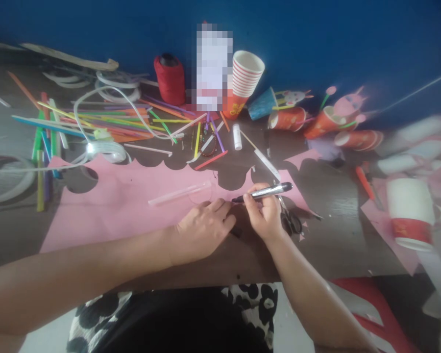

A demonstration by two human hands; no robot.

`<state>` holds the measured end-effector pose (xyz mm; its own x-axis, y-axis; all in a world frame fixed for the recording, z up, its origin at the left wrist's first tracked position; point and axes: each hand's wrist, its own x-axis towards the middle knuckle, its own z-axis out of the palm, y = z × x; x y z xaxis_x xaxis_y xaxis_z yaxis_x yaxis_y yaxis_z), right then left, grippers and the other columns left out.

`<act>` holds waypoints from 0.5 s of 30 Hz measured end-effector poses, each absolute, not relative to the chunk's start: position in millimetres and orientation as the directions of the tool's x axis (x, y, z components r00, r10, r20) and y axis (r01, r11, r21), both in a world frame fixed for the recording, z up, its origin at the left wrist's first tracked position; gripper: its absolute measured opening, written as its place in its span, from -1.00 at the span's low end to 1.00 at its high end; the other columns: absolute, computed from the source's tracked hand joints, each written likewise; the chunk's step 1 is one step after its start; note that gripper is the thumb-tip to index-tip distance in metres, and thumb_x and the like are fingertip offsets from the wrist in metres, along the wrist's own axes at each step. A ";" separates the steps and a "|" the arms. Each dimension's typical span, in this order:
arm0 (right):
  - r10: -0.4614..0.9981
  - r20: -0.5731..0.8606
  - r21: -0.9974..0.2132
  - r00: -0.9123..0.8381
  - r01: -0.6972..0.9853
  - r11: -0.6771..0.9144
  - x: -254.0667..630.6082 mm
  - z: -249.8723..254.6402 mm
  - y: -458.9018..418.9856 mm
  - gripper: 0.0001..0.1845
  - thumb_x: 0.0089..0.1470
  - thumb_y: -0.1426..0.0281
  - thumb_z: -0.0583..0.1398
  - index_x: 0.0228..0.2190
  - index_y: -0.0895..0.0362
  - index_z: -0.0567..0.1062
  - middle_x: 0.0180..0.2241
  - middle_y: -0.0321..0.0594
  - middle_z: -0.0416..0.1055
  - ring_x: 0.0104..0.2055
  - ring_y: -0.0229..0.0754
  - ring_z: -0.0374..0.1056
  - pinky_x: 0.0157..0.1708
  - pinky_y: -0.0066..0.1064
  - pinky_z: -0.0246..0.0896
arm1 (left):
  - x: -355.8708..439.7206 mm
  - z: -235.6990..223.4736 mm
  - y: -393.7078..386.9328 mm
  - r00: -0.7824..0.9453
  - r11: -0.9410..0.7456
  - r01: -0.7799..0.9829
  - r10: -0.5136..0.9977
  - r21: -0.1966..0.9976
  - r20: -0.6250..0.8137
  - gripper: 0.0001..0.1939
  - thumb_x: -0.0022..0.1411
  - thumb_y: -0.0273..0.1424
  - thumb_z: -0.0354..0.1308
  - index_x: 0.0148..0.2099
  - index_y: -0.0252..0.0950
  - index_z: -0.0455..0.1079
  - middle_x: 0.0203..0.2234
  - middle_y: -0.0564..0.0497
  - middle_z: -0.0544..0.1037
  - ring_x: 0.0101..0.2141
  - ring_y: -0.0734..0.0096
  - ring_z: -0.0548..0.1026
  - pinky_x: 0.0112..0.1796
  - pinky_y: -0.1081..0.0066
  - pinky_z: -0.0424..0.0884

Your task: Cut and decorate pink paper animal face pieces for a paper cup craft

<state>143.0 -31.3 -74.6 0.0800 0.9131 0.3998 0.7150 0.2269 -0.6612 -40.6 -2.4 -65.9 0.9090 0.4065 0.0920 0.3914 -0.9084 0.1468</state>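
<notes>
Closest in, at six o'clock, the person's dark clothing is filling the foreground. At the centre, stretching towards nine o'clock, the pink sheet is lying on the table; its far edge is showing scalloped bites, so some pieces seem already cut, while a faint circle is lying uncut. The left hand is resting there, fingers close together; whether they're gripping anything underneath, I can't tell. The right hand is pinching a marker between thumb and fingers. Scissors are lying at four o'clock, coloured strips are spreading at ten, and stacked paper cups are standing at one.
</notes>
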 end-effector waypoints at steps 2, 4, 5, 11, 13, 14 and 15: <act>0.916 0.395 -0.661 0.078 0.717 0.223 143.4 -75.2 -31.5 -0.97 0.10 0.42 0.12 -0.36 0.13 0.34 -0.41 -0.24 0.38 -0.42 -0.25 0.33 -0.38 -0.42 0.26 | -40.5 -65.1 -2.6 0.910 -0.910 0.389 0.404 0.148 0.094 -0.87 0.21 -0.44 0.02 -0.19 -0.35 0.30 -0.08 -0.19 0.39 -0.05 0.17 0.33 -0.22 0.28 0.38; 0.917 0.392 -0.660 0.077 0.718 0.221 143.3 -75.3 -31.6 -0.96 0.10 0.41 0.12 -0.36 0.13 0.35 -0.40 -0.23 0.39 -0.41 -0.24 0.33 -0.38 -0.41 0.26 | -40.5 -64.3 -2.6 0.911 -0.910 0.387 0.402 0.146 0.092 -0.87 0.21 -0.44 0.02 -0.19 -0.35 0.31 -0.08 -0.18 0.39 -0.05 0.17 0.33 -0.21 0.28 0.37; 0.918 0.389 -0.661 0.077 0.718 0.220 143.2 -75.2 -31.7 -0.96 0.10 0.41 0.12 -0.36 0.13 0.35 -0.40 -0.23 0.39 -0.41 -0.23 0.33 -0.38 -0.41 0.26 | -40.5 -64.0 -2.6 0.911 -0.910 0.388 0.403 0.145 0.091 -0.87 0.21 -0.45 0.02 -0.18 -0.35 0.31 -0.09 -0.18 0.39 -0.05 0.17 0.33 -0.20 0.29 0.37; 0.925 0.375 -0.664 0.069 0.716 0.216 142.5 -74.1 -32.2 -0.96 0.10 0.41 0.12 -0.36 0.13 0.35 -0.41 -0.23 0.40 -0.40 -0.23 0.35 -0.38 -0.43 0.26 | -40.6 -63.2 -2.6 0.907 -0.905 0.398 0.413 0.149 0.079 -0.87 0.23 -0.43 -0.01 -0.19 -0.34 0.31 -0.10 -0.17 0.40 -0.04 0.19 0.32 -0.21 0.31 0.36; 0.923 0.378 -0.658 0.073 0.722 0.213 143.0 -74.2 -32.5 -0.96 0.10 0.41 0.12 -0.36 0.14 0.35 -0.41 -0.23 0.40 -0.40 -0.23 0.36 -0.38 -0.43 0.26 | -40.4 -63.7 -2.6 0.907 -0.904 0.398 0.413 0.153 0.079 -0.87 0.23 -0.44 0.00 -0.19 -0.34 0.31 -0.10 -0.18 0.40 -0.04 0.18 0.33 -0.21 0.31 0.37; 0.923 0.378 -0.656 0.077 0.726 0.208 143.3 -74.4 -32.5 -0.96 0.09 0.41 0.12 -0.36 0.14 0.35 -0.41 -0.23 0.41 -0.40 -0.24 0.36 -0.38 -0.43 0.26 | -40.3 -64.2 -2.6 0.907 -0.905 0.397 0.412 0.155 0.084 -0.87 0.22 -0.44 0.00 -0.20 -0.35 0.31 -0.09 -0.19 0.40 -0.04 0.18 0.33 -0.22 0.31 0.37; 0.923 0.376 -0.655 0.084 0.729 0.201 143.8 -74.6 -32.6 -0.95 0.09 0.41 0.13 -0.36 0.14 0.35 -0.41 -0.23 0.41 -0.41 -0.24 0.36 -0.38 -0.43 0.26 | -40.2 -64.7 -2.5 0.907 -0.906 0.394 0.410 0.158 0.091 -0.88 0.21 -0.44 0.02 -0.20 -0.35 0.31 -0.09 -0.19 0.39 -0.04 0.17 0.33 -0.22 0.30 0.38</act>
